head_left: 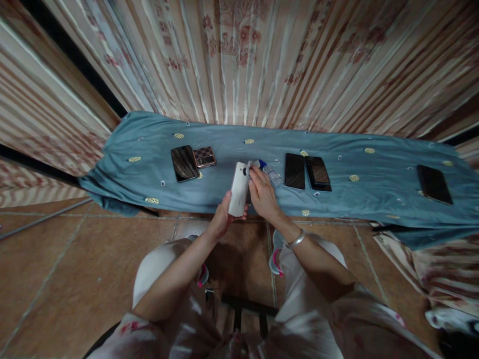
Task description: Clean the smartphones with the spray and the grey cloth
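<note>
My left hand [223, 215] is wrapped round the lower part of a white phone [237, 192], its back with a dark camera patch turned up. The phone is tilted above the front of the cloth-covered bench. At the phone's upper right edge, by the camera, my right hand [264, 193] has its fingers closed together. A small pale scrap [249, 167], perhaps a wipe or cloth, shows at those fingertips; most of it is hidden. Just behind that hand lies a clear plastic bottle [273, 176] with a blue top [262, 163].
A blue-green cloth [239, 139] covers the bench. To the left lie a black phone [184, 163] and a checkered-case phone [204, 156]. Rightward are a dark tablet-like phone [295, 171], two overlapping phones [319, 173] and another dark device [434, 184]. A patterned curtain [243, 65] hangs behind.
</note>
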`<act>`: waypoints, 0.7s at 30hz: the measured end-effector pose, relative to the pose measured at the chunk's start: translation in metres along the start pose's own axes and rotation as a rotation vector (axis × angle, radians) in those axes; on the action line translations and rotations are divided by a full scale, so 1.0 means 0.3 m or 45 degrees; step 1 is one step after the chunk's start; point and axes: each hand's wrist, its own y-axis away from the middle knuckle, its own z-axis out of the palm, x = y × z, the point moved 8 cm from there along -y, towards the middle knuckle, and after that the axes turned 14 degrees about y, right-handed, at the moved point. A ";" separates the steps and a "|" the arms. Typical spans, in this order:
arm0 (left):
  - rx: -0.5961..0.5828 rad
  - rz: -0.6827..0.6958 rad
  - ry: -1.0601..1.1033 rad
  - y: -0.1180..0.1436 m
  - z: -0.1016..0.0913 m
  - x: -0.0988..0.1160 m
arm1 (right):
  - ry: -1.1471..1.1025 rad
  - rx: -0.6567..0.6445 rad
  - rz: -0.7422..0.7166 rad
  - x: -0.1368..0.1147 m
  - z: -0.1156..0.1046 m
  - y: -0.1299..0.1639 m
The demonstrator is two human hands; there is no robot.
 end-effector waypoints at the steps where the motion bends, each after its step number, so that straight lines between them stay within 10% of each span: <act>1: 0.001 0.004 -0.015 -0.001 -0.002 -0.004 | 0.007 0.012 -0.014 -0.006 -0.008 -0.001; 21: 0.025 0.103 -0.136 -0.006 -0.019 0.020 | 0.119 -0.032 -0.283 -0.116 -0.044 0.019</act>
